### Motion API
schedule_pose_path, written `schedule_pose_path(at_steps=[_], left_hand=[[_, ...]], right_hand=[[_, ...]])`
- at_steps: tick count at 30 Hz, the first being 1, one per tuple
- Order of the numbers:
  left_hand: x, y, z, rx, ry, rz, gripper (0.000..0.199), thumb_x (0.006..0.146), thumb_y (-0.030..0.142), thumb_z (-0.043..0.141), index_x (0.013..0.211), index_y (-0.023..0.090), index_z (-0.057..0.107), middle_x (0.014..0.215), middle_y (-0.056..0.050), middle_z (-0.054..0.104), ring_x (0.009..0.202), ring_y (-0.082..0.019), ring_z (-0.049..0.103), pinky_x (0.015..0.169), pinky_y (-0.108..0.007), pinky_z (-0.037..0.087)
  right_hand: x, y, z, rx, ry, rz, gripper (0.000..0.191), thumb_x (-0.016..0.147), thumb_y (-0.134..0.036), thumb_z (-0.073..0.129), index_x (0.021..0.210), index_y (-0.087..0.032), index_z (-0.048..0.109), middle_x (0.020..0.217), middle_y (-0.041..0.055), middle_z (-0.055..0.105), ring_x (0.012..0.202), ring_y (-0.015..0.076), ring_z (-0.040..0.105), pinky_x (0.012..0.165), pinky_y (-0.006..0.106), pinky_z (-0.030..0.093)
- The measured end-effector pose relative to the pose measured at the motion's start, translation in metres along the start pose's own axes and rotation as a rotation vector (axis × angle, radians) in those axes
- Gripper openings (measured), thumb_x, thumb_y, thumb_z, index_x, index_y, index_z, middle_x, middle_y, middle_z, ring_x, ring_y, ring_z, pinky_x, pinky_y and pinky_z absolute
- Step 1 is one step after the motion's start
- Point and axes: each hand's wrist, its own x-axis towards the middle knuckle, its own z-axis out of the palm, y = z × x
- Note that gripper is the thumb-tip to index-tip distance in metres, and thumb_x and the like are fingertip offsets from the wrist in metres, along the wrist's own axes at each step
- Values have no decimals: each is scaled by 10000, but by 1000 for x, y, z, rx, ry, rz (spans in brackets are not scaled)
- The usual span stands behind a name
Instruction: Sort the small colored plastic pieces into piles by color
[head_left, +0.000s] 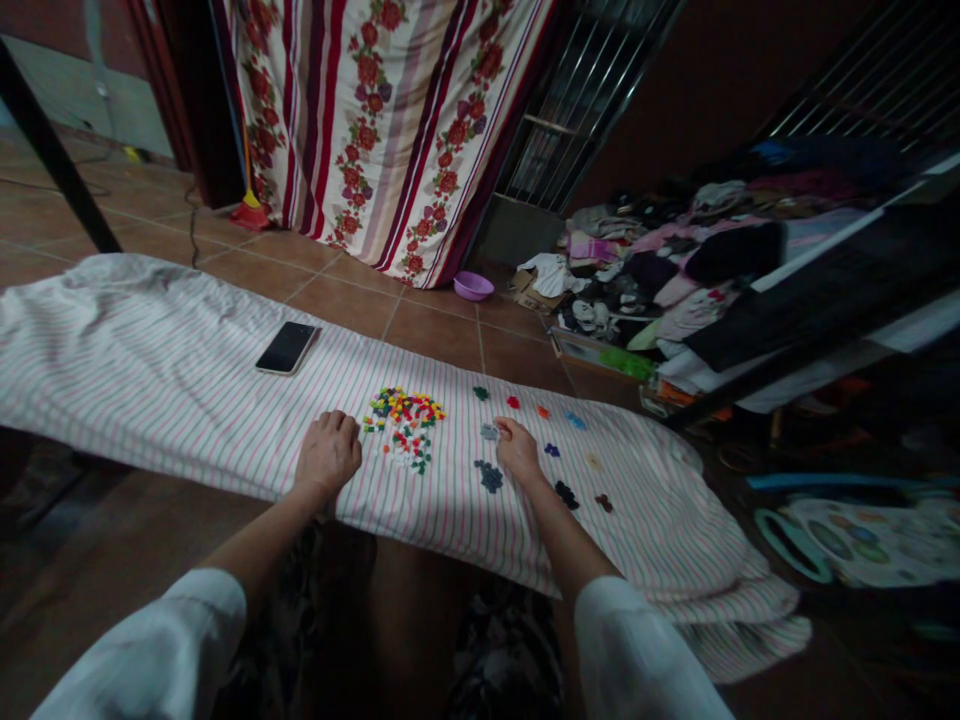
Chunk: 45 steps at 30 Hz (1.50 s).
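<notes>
One striped cloth (202,400) lies under my outstretched forearms (266,532). My left hand (328,453) rests knuckles-up beside the mixed pieces (409,408), fingertips hidden; my right hand (519,450) bends at the small gray pile (488,432). Whether either grips anything, I cannot tell.

Whether the right hand (517,450) held anything was too small to tell, and the near left sleeve (157,645) was cut off.

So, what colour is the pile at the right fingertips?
The pile is grey, seen best in head view.
</notes>
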Motion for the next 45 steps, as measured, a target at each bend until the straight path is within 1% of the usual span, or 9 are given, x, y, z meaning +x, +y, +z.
schedule_pose_path(at_steps=[4,8,15,18,24,29,32,37,45], left_hand=[[0,0,-2,2,-2,2,150,840,214,446,883,181,586,928,-106,581,933,-261,514,822,-391,394],[0,1,-1,-1,3,-6,154,837,216,449,892,177,587,933,-106,581,937,-263,511,825,-392,393],[0,2,-4,-2,-8,-15,155,841,217,445,889,174,586,935,-111,581,940,-267,508,828,-396,390],[0,2,-4,-13,-11,-15,153,840,216,447,889,172,585,940,-115,583,948,-269,507,830,-397,388],[0,1,-2,-30,-5,-17,147,837,208,450,879,174,587,937,-118,583,937,-270,502,823,-401,384],[1,0,0,-51,0,-21,161,846,221,446,889,170,593,936,-117,582,945,-272,500,811,-400,384],[2,0,-1,-61,-13,-25,157,838,215,455,889,171,597,935,-121,579,945,-273,500,805,-404,384],[2,1,-1,-68,-18,-25,154,834,207,456,885,174,597,937,-121,573,940,-271,498,804,-410,384],[1,1,-1,-67,-18,-31,167,838,195,440,888,171,598,939,-124,573,940,-272,496,804,-411,385]], right_hand=[[1,-1,-4,-38,32,-13,380,741,-105,431,985,-170,715,988,94,709,974,226,643,941,359,467],[1,-9,-6,-57,70,-91,359,761,-135,427,960,-172,724,955,104,702,939,239,636,913,378,471],[-2,-42,6,19,15,-226,285,780,-210,482,920,-217,730,909,59,700,859,206,624,830,343,485],[-6,-60,16,50,-28,-287,261,787,-205,497,893,-225,735,893,52,695,860,198,621,824,326,481],[-17,-101,39,46,-177,-378,214,822,-213,541,872,-242,747,842,36,678,835,179,612,803,296,468],[-22,-136,61,-40,-313,-454,204,847,-207,568,921,-240,755,881,44,678,875,179,599,821,289,449],[-24,-153,71,-121,-346,-503,200,861,-213,571,926,-249,756,906,45,680,928,186,587,855,290,432],[-24,-169,77,-263,-366,-523,229,865,-182,554,958,-252,751,967,43,676,964,183,573,883,280,412],[-21,-176,82,-337,-408,-494,168,845,-190,589,947,-223,719,1014,56,674,1001,198,565,901,293,394]])
